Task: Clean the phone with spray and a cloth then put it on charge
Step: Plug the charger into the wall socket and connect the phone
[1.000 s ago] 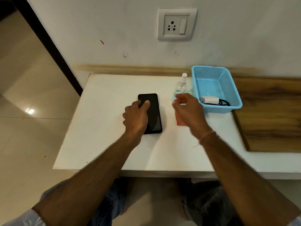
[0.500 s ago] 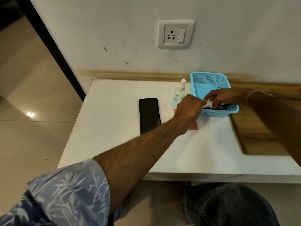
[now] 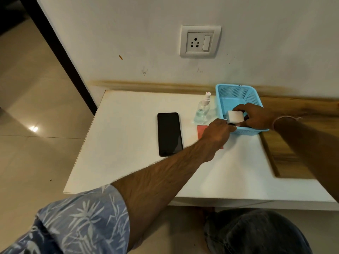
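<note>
The right hand (image 3: 256, 117) grips the white charger (image 3: 235, 116) just above the front rim of the basket (image 3: 236, 94). The left hand (image 3: 217, 132) curls at that rim and seems to pinch the black cable (image 3: 231, 124). The phone (image 3: 169, 133) lies flat on the table (image 3: 128, 162), apart from both hands. The bottle (image 3: 202, 110) is at its 2 o'clock and the cloth (image 3: 201, 130) at its 3 o'clock, partly under the left hand.

The charger looks to be on its way out. It is best to lift block and cable together so the lead clears the rim without dragging the basket or tipping the bottle, then head for the socket (image 3: 200, 41) at 12 o'clock.

Half a second ago the charger sat lower in the basket. A second ago the left hand rested on the phone.
</note>
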Tool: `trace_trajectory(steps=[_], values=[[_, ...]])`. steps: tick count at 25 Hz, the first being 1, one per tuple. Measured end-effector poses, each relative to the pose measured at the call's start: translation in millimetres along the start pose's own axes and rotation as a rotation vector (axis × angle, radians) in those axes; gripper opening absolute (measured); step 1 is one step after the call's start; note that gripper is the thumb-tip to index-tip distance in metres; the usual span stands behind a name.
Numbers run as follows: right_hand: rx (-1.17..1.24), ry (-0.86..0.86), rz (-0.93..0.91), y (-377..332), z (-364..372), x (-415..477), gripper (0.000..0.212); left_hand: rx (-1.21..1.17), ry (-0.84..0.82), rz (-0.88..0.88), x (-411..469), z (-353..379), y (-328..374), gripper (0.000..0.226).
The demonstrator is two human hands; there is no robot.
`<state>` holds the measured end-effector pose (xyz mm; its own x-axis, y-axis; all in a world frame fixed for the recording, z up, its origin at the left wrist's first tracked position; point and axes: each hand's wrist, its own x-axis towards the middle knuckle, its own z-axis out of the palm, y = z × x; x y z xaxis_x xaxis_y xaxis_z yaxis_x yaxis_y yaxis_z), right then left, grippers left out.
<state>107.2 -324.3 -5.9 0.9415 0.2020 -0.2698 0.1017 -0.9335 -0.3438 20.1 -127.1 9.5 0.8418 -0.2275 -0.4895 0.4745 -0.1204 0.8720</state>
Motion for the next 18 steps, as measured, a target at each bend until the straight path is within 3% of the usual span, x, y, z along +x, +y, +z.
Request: trace_trajectory(steps=[7, 12, 18], values=[[0.186, 0.140, -0.031, -1, -25, -18, 0.063, -0.079, -0.020, -0.019, 1, -3, -6, 0.037], [0.383, 0.106, -0.073, -12, -48, -37, 0.057, -0.088, 0.012, -0.001, 2, 1, -2, 0.042], [0.391, 0.090, -0.123, -26, -66, -55, 0.055, -0.213, -0.020, 0.110, 5, 13, 28, 0.059]])
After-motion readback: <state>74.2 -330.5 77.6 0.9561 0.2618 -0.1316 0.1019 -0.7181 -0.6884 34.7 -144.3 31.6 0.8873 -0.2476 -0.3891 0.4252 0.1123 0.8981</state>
